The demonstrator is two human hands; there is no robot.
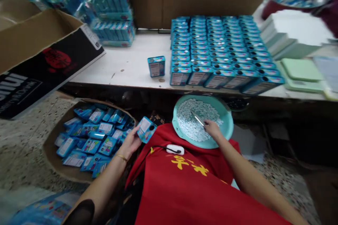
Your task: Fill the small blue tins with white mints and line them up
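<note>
Between the fingers of my left hand is a small blue box, held beside the carton of blue boxes. My right hand grips a metal scoop, its far end among small white pieces. These pieces lie in a turquoise basin at the edge of my red apron. An open carton on the left holds several loose blue boxes.
On the white table, one blue box stands beside packed rows of blue boxes. A green scale and white stacks are at right. A black carton and wrapped packs are at left.
</note>
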